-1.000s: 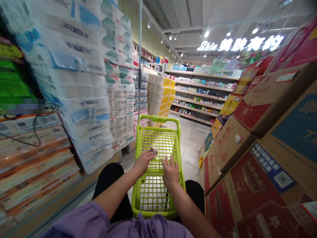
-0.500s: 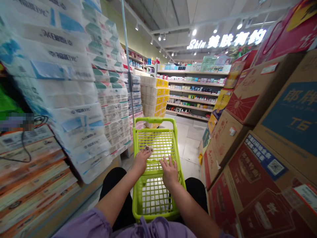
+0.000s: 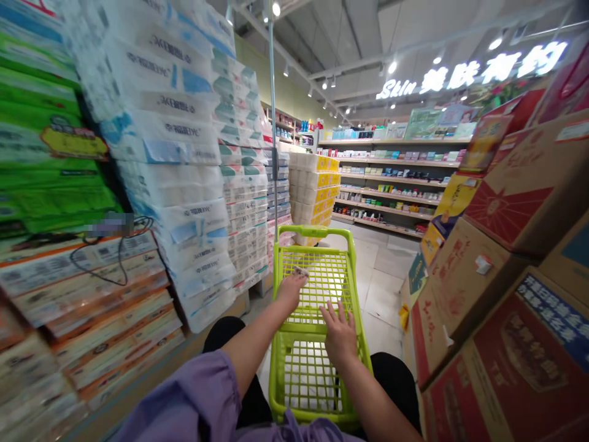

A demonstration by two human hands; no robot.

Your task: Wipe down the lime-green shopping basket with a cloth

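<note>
Between my knees stands a lime-green plastic shopping basket point(image 3: 275, 344) with a grid of openings, its handle point(image 3: 317, 231) raised at the far end. My left hand point(image 3: 289, 291) is closed on a small crumpled whitish-brown cloth point(image 3: 301, 272), over the upper left part of the grid. Whether the cloth touches the bars, I cannot tell. On the right, my right hand point(image 3: 340, 334) lies with fingers spread near the crossbar in the middle of the basket, holding nothing. A little floor shows through the lower grid.
Stacked tissue packs point(image 3: 184, 184) rise at left, with green packages point(image 3: 50, 141) and cartons point(image 3: 119, 325) beside them. Cardboard boxes point(image 3: 464, 288) line the right side. A thin metal pole point(image 3: 273, 123) stands behind the basket. Stocked shelves point(image 3: 391, 161) are farther back.
The view has turned left, so the basket and shelves sit farther right and more green packages show. Both hands keep nearly the same places over the basket.
</note>
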